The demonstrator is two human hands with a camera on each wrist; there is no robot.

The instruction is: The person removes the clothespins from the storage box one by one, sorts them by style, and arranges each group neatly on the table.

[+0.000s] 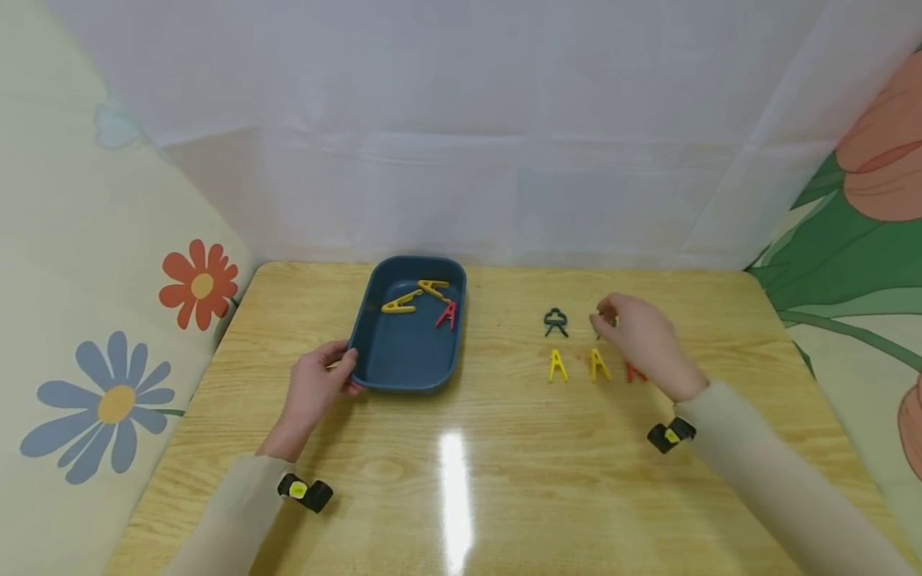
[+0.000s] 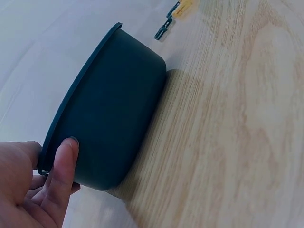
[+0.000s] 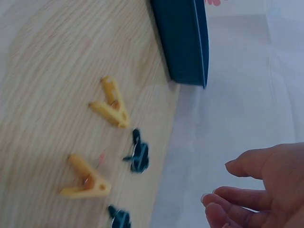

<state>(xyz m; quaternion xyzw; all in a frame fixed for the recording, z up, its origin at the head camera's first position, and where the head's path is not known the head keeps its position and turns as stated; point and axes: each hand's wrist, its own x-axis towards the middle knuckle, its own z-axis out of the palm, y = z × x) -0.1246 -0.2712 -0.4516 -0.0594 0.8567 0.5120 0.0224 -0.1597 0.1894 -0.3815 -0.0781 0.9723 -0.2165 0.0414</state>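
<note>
1. Sleeve on the left arm, cut off below; at its cuff, black wrist camera with yellow tag, marks too small to read.
2. Left hand, grasping blue tray by the near left corner, some fingers hidden.
3. Rounded corners and plain walls on the tray, left of centre on wooden table; inside, two yellow clips and pink-red clip.
4. Right of the tray, green clip with cloud-shaped loop, above upright yellow clip.
5. Second green clip, mostly hidden behind fingertips; just below, second yellow clip.
6. Right hand, released, thumb and fingers parted near the second green clip.
7. Red clip, partly covered by the right hand.
8. Right sleeve, cut off; second yellow tag also unreadable.
</note>
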